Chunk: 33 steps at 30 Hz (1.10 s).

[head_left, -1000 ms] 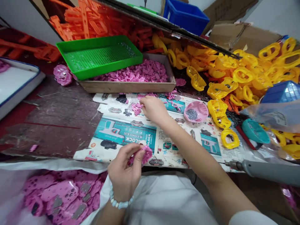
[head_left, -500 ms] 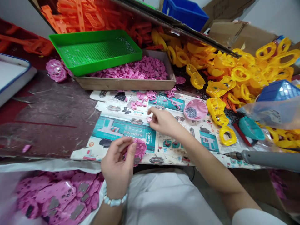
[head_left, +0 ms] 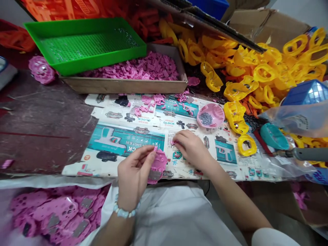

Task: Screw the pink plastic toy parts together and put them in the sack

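We work on a pink plastic shell (head_left: 159, 164) above printed Glock toy-gun sheets (head_left: 125, 139).
Our left hand (head_left: 133, 174) grips it, fingers curled closed round its edge; our right hand (head_left: 192, 148) pinches a tiny pink piece (head_left: 173, 142), near a pink dish of screws (head_left: 210, 115).

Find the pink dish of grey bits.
In the head view, the round pink plastic dish sits on the printed paper sheet, right of centre, beyond the person's right hand, beside yellow plastic parts.
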### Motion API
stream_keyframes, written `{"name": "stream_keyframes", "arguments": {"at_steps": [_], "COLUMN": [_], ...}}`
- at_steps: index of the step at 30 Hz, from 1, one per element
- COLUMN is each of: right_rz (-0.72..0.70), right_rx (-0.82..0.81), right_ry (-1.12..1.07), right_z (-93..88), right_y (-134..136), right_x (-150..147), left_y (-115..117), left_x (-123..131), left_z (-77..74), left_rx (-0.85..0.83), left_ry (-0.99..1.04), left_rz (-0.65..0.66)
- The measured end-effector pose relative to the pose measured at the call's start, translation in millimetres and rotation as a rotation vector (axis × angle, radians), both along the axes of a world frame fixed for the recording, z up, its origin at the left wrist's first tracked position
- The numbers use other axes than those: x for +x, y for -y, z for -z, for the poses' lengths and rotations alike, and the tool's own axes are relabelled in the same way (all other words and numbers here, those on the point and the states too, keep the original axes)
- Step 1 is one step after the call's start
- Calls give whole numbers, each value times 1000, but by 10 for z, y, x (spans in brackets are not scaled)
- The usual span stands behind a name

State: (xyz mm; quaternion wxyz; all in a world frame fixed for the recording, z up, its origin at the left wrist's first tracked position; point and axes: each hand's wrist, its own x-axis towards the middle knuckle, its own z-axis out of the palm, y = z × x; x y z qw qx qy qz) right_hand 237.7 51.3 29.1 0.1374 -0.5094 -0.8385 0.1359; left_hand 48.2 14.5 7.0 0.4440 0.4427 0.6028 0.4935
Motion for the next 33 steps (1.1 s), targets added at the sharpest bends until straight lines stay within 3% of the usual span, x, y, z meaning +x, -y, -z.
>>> {"name": "stream_keyframes", "arguments": {"at_steps": [4, 7, 16, 23, 26, 29, 33], "right_rz": [49, -13, -56, -28, 25, 121, 104], "right_rx": [226, 363, 398, 485, 405, 197, 83], "right_ry": [-262, -402, -380, -334, -444, -582, -539], "right_z": [-83, -152, -113, -57, -112, -228, -339], "right_y": [153, 307, 366, 442, 458, 466, 536], "right_x": [-111, -268, -349, -393, -440, -445, -390], "left_y": [25, 68, 199, 176, 199, 244, 313], "left_x": [78, 143, 175, 221, 213, 164, 33], "left_z": [-47, -79, 16, -58, -65, -55, -68], "left_rx": [-37, -15, 13, 23, 85, 226, 349], "left_ry": [30, 73, 151, 224, 205, 124, -57], "left_rz": [-38, -38, -29, -57, -40, -19, 133]}}
